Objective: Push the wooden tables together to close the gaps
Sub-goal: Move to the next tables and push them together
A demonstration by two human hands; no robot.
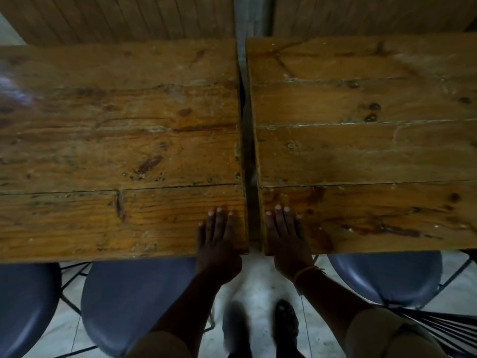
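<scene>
Two worn wooden plank tables stand side by side below me. The left table (pixel 116 140) and the right table (pixel 361 140) are parted by a narrow gap (pixel 249 156) that runs from the near edge to the far edge. My left hand (pixel 218 241) lies flat on the near right corner of the left table, fingers spread. My right hand (pixel 287 239) lies flat on the near left corner of the right table, with an orange band at the wrist. Neither hand holds anything.
Grey round-seated chairs with thin black metal legs are tucked under the near edges: one (pixel 134 303) and another (pixel 23 306) at the left, one (pixel 387 275) at the right. My feet (pixel 284 324) stand on the pale floor. A wooden slat wall (pixel 116 19) is behind.
</scene>
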